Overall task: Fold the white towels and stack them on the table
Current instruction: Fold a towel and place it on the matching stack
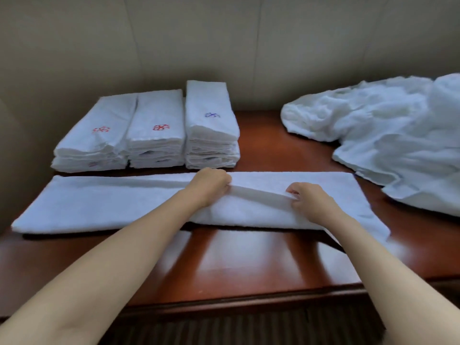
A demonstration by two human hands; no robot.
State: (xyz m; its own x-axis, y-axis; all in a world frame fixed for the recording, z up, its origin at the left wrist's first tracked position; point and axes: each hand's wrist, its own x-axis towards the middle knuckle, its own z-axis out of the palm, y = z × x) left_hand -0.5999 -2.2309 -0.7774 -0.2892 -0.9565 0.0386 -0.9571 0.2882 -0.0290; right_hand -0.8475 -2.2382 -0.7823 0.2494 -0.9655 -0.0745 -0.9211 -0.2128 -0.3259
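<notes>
Two hands are curled onto one long towel [104, 205]: its raised top-layer edge is pinched by the left hand [211, 185] and the right hand [308, 197]. The towel's long axis runs crosswise, extending far leftward of the fingers; the left hand is nearer that end. Beyond the fingers, three folded stacks [154, 135] are noted; rightward, an unfolded heap [388, 135], cut off. Fingertips are hidden.
</notes>
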